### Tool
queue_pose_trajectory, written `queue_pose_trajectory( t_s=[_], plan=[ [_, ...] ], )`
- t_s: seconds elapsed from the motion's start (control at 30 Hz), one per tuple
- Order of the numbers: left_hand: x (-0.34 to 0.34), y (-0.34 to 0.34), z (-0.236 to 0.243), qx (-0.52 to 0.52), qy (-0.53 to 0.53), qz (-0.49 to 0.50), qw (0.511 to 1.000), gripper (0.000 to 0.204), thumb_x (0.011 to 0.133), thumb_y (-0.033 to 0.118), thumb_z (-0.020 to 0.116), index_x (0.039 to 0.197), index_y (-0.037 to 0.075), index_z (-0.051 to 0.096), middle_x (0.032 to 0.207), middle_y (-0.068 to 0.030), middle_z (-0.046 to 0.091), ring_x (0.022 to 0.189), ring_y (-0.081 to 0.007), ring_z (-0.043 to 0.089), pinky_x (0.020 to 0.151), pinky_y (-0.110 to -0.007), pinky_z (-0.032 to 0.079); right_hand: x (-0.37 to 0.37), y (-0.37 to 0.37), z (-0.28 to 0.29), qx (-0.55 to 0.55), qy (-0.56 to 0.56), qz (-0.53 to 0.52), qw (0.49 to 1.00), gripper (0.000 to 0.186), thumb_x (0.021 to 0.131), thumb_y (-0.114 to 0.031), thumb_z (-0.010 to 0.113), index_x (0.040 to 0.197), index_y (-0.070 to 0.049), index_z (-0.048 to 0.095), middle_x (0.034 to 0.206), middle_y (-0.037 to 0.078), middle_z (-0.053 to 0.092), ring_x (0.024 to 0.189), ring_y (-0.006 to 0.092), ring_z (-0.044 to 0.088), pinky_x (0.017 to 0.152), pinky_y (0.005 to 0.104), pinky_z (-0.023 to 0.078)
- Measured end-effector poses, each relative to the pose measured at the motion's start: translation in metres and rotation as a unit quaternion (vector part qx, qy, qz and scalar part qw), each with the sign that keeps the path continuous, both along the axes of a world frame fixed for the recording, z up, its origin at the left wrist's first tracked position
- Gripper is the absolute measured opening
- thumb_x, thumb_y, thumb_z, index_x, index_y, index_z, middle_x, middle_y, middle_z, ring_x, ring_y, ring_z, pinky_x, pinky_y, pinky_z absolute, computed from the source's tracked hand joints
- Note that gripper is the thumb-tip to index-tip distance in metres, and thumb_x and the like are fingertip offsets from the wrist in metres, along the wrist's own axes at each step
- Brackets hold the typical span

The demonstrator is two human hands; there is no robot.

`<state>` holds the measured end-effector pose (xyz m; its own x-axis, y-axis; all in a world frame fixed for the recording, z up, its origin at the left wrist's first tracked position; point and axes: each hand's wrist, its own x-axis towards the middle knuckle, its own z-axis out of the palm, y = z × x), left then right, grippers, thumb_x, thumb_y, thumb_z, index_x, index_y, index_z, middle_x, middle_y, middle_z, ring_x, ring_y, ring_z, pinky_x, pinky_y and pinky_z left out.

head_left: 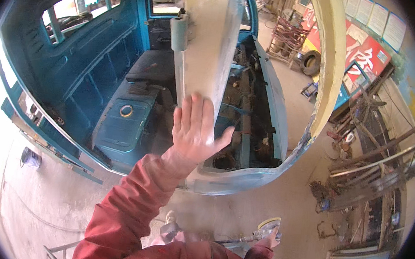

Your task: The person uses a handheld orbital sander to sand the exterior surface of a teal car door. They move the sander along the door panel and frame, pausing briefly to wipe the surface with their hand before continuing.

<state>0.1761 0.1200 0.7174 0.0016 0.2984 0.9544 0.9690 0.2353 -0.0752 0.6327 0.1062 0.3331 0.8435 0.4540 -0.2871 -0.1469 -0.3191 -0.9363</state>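
Observation:
My left hand (pixel 193 127) lies flat with its fingers stretched out against the lower part of a cab pillar (pixel 207 45). The pillar's surface is pale beige, with whitish dusty patches and bluish edges. Low at my right side, my right hand (pixel 272 239) is closed round a sander (pixel 260 233) with a round, yellowish-rimmed disc pad (pixel 270 224). A hose runs from the sander toward my body. The pillar belongs to a blue vehicle cab (pixel 94 65), and a hinge (pixel 179 32) sits on its left edge.
Inside the cab are a dark seat (pixel 156 66) and a blue box-like base (pixel 126 122). A curved frame (pixel 327 90) rises at right. Scrap metal (pixel 361 182), a tire (pixel 311 63) and red panels (pixel 367 57) lie farther right. A bucket (pixel 30 158) stands at left.

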Motion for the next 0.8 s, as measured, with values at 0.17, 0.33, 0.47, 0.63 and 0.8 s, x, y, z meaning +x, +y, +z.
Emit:
queue_pose_trajectory(
  t_s=[0.17,0.33,0.47,0.63,0.8],
  plan=[
    [0.009,0.024,0.025,0.108,-0.046,0.067,0.991,0.094,0.083,0.055,0.067,0.144,-0.012,0.040,0.149,-0.0377,0.038,0.139,-0.0513,0.038,0.112,-0.058,0.031,0.036,0.015,-0.010,-0.039,0.046,0.073,0.995,0.078,0.071,-0.044,0.091,0.122,0.007,0.063,0.119,0.018,0.069,0.102,0.0274,0.068,0.088,0.0413,0.056],
    [0.019,0.025,-0.012,0.106,-0.048,0.095,0.989,0.100,0.086,0.052,0.066,0.147,-0.017,0.028,0.147,-0.0472,0.030,0.139,-0.0611,0.030,0.115,-0.060,0.024,0.059,0.027,-0.036,-0.067,-0.068,0.059,0.994,0.067,0.076,-0.040,0.088,0.119,0.006,0.065,0.114,0.016,0.071,0.093,0.0267,0.070,0.080,0.0398,0.057],
    [0.027,0.025,-0.058,0.075,-0.101,0.105,0.986,0.107,0.087,0.051,0.067,0.150,-0.018,0.015,0.150,-0.0483,0.020,0.141,-0.0624,0.022,0.115,-0.063,0.022,0.078,0.038,-0.046,-0.133,-0.107,0.043,0.984,0.063,0.078,-0.039,0.086,0.119,0.005,0.066,0.113,0.015,0.071,0.090,0.0263,0.070,0.077,0.0396,0.058],
    [0.047,0.023,-0.128,0.030,-0.180,0.105,0.978,0.113,0.089,0.052,0.065,0.151,-0.018,0.003,0.151,-0.0500,0.010,0.141,-0.0654,0.016,0.115,-0.067,0.019,0.099,0.028,-0.033,-0.013,0.004,0.093,0.996,0.059,0.080,-0.037,0.085,0.118,0.004,0.067,0.111,0.014,0.071,0.087,0.0262,0.070,0.073,0.0403,0.058],
    [0.059,0.020,-0.187,0.008,-0.244,0.080,0.966,0.113,0.090,0.051,0.064,0.151,-0.018,-0.002,0.152,-0.0495,0.004,0.142,-0.0653,0.009,0.116,-0.067,0.015,0.110,0.015,-0.003,0.029,0.085,0.114,0.989,0.061,0.081,-0.037,0.084,0.122,0.004,0.064,0.115,0.014,0.069,0.090,0.0259,0.069,0.075,0.0402,0.058]
  ],
)
